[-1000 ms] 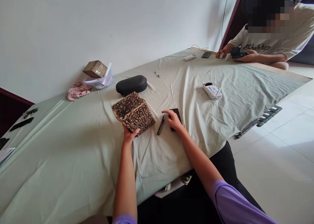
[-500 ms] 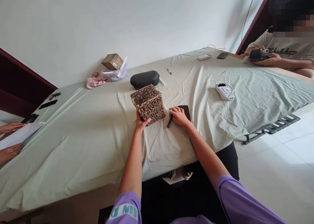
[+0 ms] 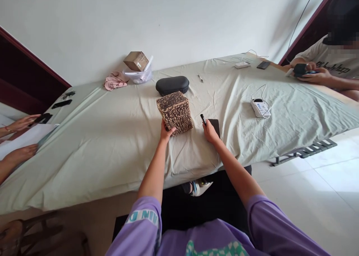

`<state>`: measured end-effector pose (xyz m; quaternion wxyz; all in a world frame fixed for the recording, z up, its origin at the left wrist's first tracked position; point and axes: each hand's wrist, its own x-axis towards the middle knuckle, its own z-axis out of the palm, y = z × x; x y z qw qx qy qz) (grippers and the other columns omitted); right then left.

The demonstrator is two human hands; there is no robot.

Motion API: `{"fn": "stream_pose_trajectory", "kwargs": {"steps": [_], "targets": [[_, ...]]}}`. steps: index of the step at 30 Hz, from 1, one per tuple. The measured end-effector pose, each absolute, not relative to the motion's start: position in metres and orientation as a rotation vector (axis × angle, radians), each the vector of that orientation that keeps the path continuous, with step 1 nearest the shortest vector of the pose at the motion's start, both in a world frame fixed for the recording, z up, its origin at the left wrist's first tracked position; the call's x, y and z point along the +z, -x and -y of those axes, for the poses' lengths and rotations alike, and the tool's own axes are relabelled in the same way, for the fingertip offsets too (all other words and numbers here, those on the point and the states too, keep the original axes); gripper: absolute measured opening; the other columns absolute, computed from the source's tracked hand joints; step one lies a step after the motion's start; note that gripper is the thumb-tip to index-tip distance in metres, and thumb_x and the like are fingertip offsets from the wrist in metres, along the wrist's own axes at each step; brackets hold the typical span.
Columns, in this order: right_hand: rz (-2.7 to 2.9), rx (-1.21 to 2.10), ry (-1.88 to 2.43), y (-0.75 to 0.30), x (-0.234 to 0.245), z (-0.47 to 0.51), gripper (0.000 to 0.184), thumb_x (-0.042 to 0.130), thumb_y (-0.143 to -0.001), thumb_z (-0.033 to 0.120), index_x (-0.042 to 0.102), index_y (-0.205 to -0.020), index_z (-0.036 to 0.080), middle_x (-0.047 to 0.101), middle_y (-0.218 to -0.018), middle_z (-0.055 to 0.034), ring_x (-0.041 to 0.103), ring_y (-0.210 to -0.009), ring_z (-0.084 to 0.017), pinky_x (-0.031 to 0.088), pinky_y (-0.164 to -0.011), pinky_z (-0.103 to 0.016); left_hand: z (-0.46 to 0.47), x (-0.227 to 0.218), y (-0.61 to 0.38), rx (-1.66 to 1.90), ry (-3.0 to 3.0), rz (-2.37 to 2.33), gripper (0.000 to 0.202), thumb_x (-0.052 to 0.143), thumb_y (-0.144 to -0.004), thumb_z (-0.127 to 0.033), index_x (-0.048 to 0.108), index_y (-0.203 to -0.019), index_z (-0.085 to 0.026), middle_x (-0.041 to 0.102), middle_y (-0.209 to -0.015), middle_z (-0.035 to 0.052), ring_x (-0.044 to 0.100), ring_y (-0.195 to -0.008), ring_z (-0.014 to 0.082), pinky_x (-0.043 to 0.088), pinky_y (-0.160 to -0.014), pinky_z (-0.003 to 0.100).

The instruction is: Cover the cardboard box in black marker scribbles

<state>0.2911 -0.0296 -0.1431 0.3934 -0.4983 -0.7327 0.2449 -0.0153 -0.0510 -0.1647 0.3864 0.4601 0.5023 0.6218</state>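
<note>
A cardboard box (image 3: 179,115) covered in black scribbled marks is held at its near left corner by my left hand (image 3: 166,131), the thumb on the front face. The box looks tilted; whether it touches the cloth I cannot tell. My right hand (image 3: 210,131) is closed around a black marker (image 3: 203,119), which points up and away from me. Just beside that hand lies a dark flat phone-like slab (image 3: 215,125), partly covered by it. Behind the box sits a black oval zip case (image 3: 172,85).
A pale green cloth (image 3: 112,143) covers the table. At the back are a pink cloth (image 3: 115,81), a small carton (image 3: 136,61) and a pen (image 3: 200,78). A white device with a cable (image 3: 260,108) lies to the right. Other people sit at both ends.
My right hand has picked up the marker, which lay under its fingers, and turned it upward. My left hand keeps its hold on the box. The camera view has shifted slightly.
</note>
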Motion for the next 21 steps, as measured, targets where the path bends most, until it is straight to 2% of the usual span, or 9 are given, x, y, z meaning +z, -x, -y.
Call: {"fn": "stream_pose_trajectory", "kwargs": {"steps": [5,8,11,14,17,21], "targets": [[1.791,0.684,1.277,-0.293,-0.136,0.035,0.022,0.040,-0.103,0.049,0.047,-0.099,0.028,0.063,-0.083,-0.0045,0.059,-0.076,-0.025,0.050,-0.075,-0.037,0.050,-0.163,0.016,1.575,-1.138,-1.301,0.136,0.098,-0.051,-0.065,0.039,-0.164,-0.018,0.059,-0.154,0.0221,0.063,-0.140,0.0406,0.050,-0.123,0.058],[1.755,0.722,1.272,-0.292,-0.132,0.036,0.024,0.042,-0.103,0.051,0.046,-0.097,0.029,0.063,-0.079,-0.0029,0.058,-0.073,-0.024,0.048,-0.073,-0.036,0.049,-0.160,0.016,1.567,-1.114,-1.302,0.137,0.099,-0.047,-0.066,0.042,-0.162,-0.019,0.060,-0.153,0.0224,0.060,-0.145,0.0437,0.049,-0.123,0.059],[1.732,0.759,1.249,-0.287,-0.130,0.034,0.026,0.046,-0.100,0.055,0.047,-0.096,0.029,0.062,-0.077,-0.0016,0.057,-0.072,-0.023,0.048,-0.071,-0.035,0.050,-0.154,0.015,1.580,-1.090,-1.271,0.129,0.095,-0.051,-0.069,0.046,-0.159,-0.017,0.061,-0.154,0.0229,0.055,-0.151,0.0450,0.045,-0.127,0.061],[1.704,0.803,1.215,-0.277,-0.130,0.030,0.030,0.047,-0.100,0.058,0.049,-0.097,0.029,0.059,-0.074,0.0007,0.055,-0.069,-0.022,0.048,-0.070,-0.035,0.051,-0.147,0.014,1.571,-1.042,-1.227,0.121,0.092,-0.057,-0.071,0.049,-0.158,-0.020,0.060,-0.159,0.0195,0.052,-0.155,0.0422,0.039,-0.132,0.061],[1.643,0.832,1.181,-0.264,-0.129,0.024,0.032,0.042,-0.102,0.059,0.050,-0.100,0.028,0.061,-0.076,-0.0003,0.059,-0.073,-0.023,0.052,-0.075,-0.036,0.053,-0.144,0.014,1.545,-1.015,-1.211,0.114,0.092,-0.059,-0.070,0.053,-0.156,-0.025,0.061,-0.161,0.0155,0.053,-0.155,0.0406,0.036,-0.134,0.062],[1.532,0.811,1.160,-0.250,-0.121,0.022,0.039,0.040,-0.102,0.063,0.054,-0.103,0.027,0.066,-0.098,-0.0073,0.063,-0.093,-0.025,0.054,-0.091,-0.041,0.055,-0.145,0.013,1.545,-0.990,-1.216,0.110,0.091,-0.064,-0.069,0.053,-0.158,-0.026,0.061,-0.161,0.0154,0.053,-0.155,0.0409,0.038,-0.132,0.064]]}}
